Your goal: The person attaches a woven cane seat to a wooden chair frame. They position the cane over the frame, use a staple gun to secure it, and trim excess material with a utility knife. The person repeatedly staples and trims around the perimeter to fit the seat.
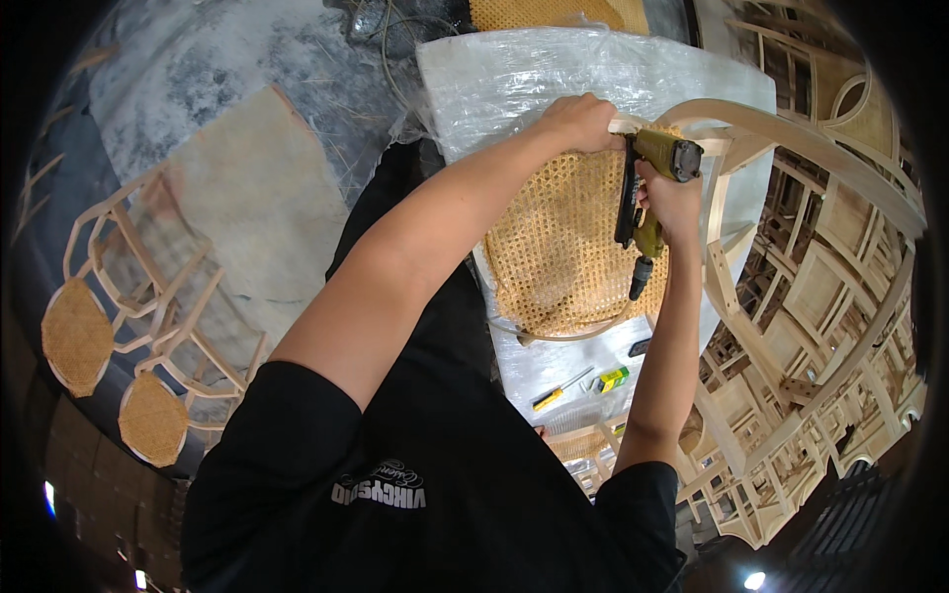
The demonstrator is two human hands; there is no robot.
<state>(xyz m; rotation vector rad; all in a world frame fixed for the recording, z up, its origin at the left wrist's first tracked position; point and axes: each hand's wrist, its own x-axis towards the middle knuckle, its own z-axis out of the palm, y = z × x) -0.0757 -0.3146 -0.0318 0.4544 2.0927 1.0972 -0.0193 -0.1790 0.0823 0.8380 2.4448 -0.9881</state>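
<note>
My right hand (674, 206) is wrapped round the grip of an olive-coloured pneumatic staple gun (656, 150), its nose against the upper edge of a woven cane panel (559, 237). An air hose fitting hangs from the gun's handle. My left hand (581, 123) is closed over the far edge of the panel, at the pale wooden chair frame (625, 125), close to the gun; its fingertips are partly hidden. Curved rails of the frame (771, 117) reach out to the right. The cane panel lies over the plastic-wrapped worktable (504, 74).
On the table's near part lie a yellow-handled screwdriver (560, 389), a green-and-yellow box (613, 379) and a small black object (640, 347). Many wooden chair frames (825, 282) crowd the right side. Chairs with cane panels (77, 336) stand at left, near a flat sheet (247, 178) on the floor.
</note>
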